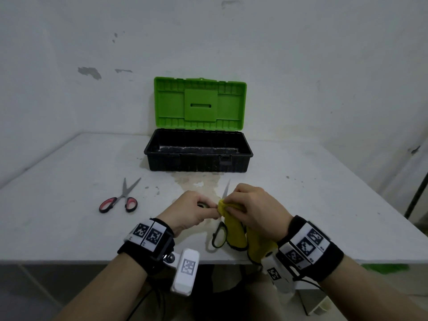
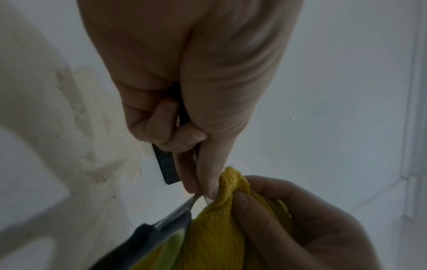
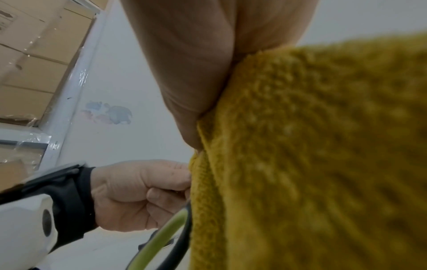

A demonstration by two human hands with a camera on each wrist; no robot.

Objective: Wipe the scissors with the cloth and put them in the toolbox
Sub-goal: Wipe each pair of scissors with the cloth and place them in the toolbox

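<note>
A pair of black scissors with green-lined handles (image 1: 218,237) is held over the table's front middle, one blade (image 1: 226,191) pointing at the toolbox. My left hand (image 1: 209,210) grips the scissors; in the left wrist view its curled fingers (image 2: 175,135) close round a black part near the blade (image 2: 184,206). My right hand (image 1: 231,202) pinches a yellow cloth (image 1: 234,230) against the scissors beside the left fingertips; the cloth (image 3: 312,146) fills the right wrist view. The black toolbox (image 1: 199,158) stands behind, its green lid (image 1: 200,103) raised.
A second pair of scissors with red-lined handles (image 1: 118,200) lies open on the white table (image 1: 324,193), left of my hands. A brownish stain (image 1: 199,181) marks the table in front of the toolbox. The wall rises right behind the box.
</note>
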